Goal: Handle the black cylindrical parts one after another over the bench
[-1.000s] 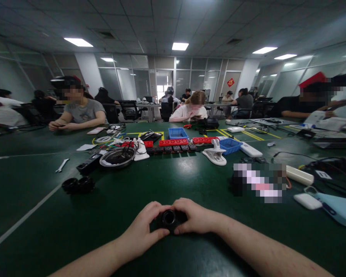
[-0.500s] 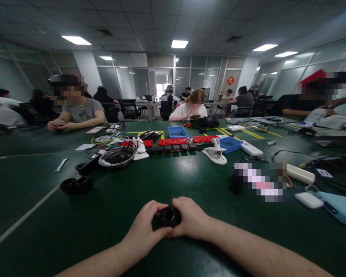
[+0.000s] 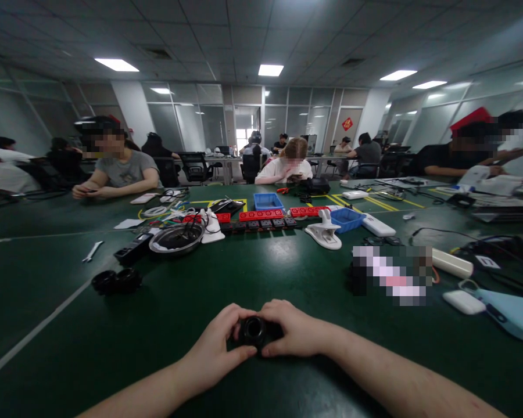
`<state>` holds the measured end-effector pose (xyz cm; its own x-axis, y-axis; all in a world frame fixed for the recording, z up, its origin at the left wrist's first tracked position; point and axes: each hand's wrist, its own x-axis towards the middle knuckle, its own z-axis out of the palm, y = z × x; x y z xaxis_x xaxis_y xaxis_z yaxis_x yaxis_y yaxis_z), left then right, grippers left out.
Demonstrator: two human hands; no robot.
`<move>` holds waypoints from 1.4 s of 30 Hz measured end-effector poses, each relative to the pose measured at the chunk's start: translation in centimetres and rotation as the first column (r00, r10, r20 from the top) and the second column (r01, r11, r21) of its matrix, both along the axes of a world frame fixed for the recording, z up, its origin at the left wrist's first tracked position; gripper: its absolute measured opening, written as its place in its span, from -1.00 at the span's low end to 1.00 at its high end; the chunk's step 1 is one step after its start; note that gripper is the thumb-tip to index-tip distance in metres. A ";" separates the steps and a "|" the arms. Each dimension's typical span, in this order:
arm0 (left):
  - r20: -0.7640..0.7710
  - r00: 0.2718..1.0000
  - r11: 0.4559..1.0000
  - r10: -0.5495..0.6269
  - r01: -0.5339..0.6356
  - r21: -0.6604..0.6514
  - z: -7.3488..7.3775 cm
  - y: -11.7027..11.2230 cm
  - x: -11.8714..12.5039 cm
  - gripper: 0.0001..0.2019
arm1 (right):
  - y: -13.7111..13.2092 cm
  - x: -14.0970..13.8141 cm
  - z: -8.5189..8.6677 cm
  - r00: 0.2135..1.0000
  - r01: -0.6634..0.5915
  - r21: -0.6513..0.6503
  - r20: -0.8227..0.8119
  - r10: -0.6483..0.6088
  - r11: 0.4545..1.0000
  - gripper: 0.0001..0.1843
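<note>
A small black ring-shaped part with a round hole sits between my two hands just above the green table. My left hand curls round its left side, thumb and fingers pinched on it. My right hand grips its right side, fingers wrapped over the top. Both forearms reach in from the bottom edge.
Two black round parts lie to the left. Farther off are a metal bowl with cables, red and black power strips, blue bins, a white clamp and white devices on the right. Several people sit around the tables.
My hands have stayed on the black part and shifted their grip slightly around it. Nothing else on the table has moved.
</note>
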<state>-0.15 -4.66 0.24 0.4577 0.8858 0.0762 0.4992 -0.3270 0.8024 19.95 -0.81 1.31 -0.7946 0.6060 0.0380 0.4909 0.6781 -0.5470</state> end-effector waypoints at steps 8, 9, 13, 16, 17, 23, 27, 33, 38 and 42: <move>0.013 0.999 0.998 -0.051 0.052 -0.040 0.0 0.2 -0.2 -0.61 | 0.9 0.1 -0.5 0.998 -0.059 0.020 0.006 0.059 0.998 -0.68; 0.009 0.999 0.998 -0.045 0.045 -0.041 0.0 0.2 -0.2 -0.61 | 0.9 0.1 -0.5 0.998 -0.061 0.020 0.011 0.061 0.998 -0.69; -0.010 1.000 0.999 -0.004 0.003 -0.036 0.3 0.0 0.2 -0.63 | 0.9 -0.2 -0.5 1.000 -0.014 -0.011 0.009 0.014 1.000 -0.66; -0.023 0.998 0.997 0.053 -0.054 -0.051 0.4 -0.2 0.5 -0.68 | 0.4 -0.7 -0.7 0.996 0.094 -0.020 0.005 -0.094 0.995 -0.59; -0.019 0.997 0.995 0.079 -0.080 -0.060 0.4 -0.2 0.6 -0.69 | 0.2 -0.9 -0.8 0.990 0.138 -0.003 0.013 -0.138 0.990 -0.57; 0.023 0.985 0.984 0.168 -0.166 -0.060 0.1 0.0 0.7 -0.67 | -1.3 -2.2 -1.2 0.931 0.338 0.211 0.065 -0.358 0.917 -0.39; 0.016 0.997 0.997 0.075 -0.075 -0.029 -0.1 0.1 0.2 -0.62 | -1.3 -1.6 -0.8 0.974 0.223 0.129 0.018 -0.227 0.966 -0.36; 0.014 1.000 1.000 0.018 -0.018 -0.024 0.1 0.0 -0.1 -0.55 | 0.1 -0.2 -0.2 0.998 0.057 -0.061 -0.019 -0.058 0.997 -0.70; 0.017 0.999 0.999 0.040 -0.039 -0.035 0.0 0.0 0.1 -0.58 | -0.2 -1.1 -0.5 0.977 0.212 -0.054 0.050 -0.209 0.976 -0.59; 0.048 0.987 0.988 0.151 -0.150 -0.029 -0.9 0.4 0.2 -0.59 | -1.4 -2.6 -0.9 0.914 0.368 0.193 0.104 -0.392 0.909 -0.60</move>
<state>0.03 -4.30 -0.63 0.3150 0.9464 0.0720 0.5006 -0.2301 0.8346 17.35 -2.24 0.44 -0.5094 0.8575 0.0717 0.7914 0.4996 -0.3522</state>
